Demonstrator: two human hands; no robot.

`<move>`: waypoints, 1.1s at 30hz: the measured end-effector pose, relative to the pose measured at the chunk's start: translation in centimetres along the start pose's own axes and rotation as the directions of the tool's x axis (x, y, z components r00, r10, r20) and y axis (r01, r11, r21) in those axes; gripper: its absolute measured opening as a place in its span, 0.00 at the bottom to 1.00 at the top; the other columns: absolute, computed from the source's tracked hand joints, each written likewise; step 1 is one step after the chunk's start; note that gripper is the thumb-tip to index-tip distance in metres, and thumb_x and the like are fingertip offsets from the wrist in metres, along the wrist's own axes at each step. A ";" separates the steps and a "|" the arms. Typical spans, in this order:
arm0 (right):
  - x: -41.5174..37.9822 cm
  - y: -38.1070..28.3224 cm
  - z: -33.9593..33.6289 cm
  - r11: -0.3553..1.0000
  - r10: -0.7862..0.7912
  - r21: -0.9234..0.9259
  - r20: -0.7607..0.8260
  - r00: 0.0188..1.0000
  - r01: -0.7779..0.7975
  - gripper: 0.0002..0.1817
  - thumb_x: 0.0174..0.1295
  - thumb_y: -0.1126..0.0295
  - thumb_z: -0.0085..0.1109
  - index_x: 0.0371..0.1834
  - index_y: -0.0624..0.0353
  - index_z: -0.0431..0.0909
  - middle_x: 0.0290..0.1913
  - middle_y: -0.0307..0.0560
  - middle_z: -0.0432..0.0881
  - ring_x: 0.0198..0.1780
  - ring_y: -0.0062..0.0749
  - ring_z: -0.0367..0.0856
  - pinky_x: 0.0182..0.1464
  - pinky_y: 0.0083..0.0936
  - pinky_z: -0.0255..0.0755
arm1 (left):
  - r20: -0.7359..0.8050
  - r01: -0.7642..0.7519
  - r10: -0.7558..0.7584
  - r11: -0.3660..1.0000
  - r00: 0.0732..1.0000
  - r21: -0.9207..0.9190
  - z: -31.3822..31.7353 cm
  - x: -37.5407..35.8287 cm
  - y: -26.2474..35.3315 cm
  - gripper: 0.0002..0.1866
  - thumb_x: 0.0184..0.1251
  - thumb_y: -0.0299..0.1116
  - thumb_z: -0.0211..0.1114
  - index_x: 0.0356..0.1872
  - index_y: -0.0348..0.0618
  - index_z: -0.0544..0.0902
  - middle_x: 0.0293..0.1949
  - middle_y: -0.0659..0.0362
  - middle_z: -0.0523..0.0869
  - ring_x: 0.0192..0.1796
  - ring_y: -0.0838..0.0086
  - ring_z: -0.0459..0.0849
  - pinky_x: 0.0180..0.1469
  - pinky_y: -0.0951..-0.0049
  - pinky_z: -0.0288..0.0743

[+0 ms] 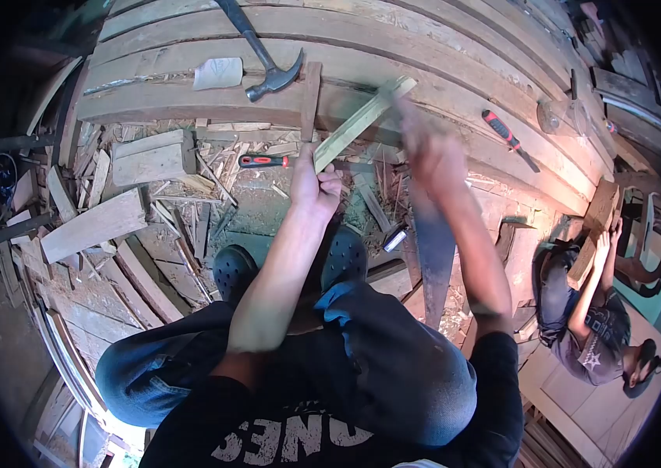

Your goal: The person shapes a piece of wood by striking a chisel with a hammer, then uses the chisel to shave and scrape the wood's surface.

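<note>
My left hand [316, 187] is closed around the lower end of a narrow wooden strip [358, 129], which slants up to the right. Beside its upper end is my right hand [435, 162], smeared by motion. Its fingers look curled, and a dark blur reaches from them to the strip; what they hold cannot be made out. A handsaw blade [432, 249] points down beneath my right forearm, its handle end hidden. Behind my left hand lies a red-and-black handled tool [264, 161], its shaft partly covered.
A claw hammer [270, 70] and a red-and-black handled chisel [510, 139] rest on stacked planks [190, 58]. Wood offcuts [151, 160] and shavings litter the floor around my shoes [344, 257]. At right, another person [592, 320] holds a wooden beam [600, 214].
</note>
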State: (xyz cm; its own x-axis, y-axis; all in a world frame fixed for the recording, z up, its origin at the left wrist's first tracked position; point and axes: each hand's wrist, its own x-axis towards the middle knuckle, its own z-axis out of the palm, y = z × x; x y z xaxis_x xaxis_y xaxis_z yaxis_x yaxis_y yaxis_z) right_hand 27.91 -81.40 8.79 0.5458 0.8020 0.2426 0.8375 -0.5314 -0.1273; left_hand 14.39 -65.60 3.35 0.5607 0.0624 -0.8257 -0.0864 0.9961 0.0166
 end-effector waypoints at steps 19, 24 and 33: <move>2.0 1.9 0.5 0.887 0.440 0.053 0.199 0.875 -0.458 0.24 0.70 0.63 0.53 0.71 0.36 0.70 0.27 0.63 0.83 0.30 0.59 0.84 0.34 0.46 0.79 | -0.033 -0.087 0.088 0.996 0.996 0.020 1.3 -0.9 -1.0 0.08 0.71 0.41 0.59 0.35 0.52 0.79 0.17 0.67 0.72 0.12 0.88 0.64 0.12 0.89 0.55; 1.4 3.0 1.6 0.957 0.216 0.174 0.097 0.971 -0.231 0.23 0.73 0.57 0.45 0.72 0.30 0.66 0.32 0.61 0.85 0.31 0.60 0.84 0.36 0.50 0.80 | -0.048 -0.075 0.078 0.995 0.996 0.065 0.5 -0.4 -0.8 0.09 0.71 0.42 0.59 0.33 0.51 0.79 0.15 0.69 0.69 0.12 0.88 0.63 0.11 0.89 0.53; 2.2 2.6 1.0 0.895 0.398 0.154 0.148 0.905 -0.419 0.24 0.73 0.59 0.45 0.72 0.30 0.67 0.28 0.63 0.83 0.30 0.58 0.85 0.36 0.48 0.81 | 0.035 -0.110 0.108 0.992 0.994 0.064 0.8 -1.1 -1.4 0.08 0.72 0.42 0.57 0.35 0.53 0.78 0.16 0.70 0.69 0.12 0.88 0.59 0.12 0.89 0.51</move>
State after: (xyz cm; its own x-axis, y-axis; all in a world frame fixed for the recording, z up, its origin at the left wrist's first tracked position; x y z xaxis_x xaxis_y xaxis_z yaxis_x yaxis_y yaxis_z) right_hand 31.31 -80.70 8.05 0.8316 0.5548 0.0268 0.5250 -0.7694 -0.3637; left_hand 14.59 -67.00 4.68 0.5769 0.1715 -0.7986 -0.0946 0.9852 0.1433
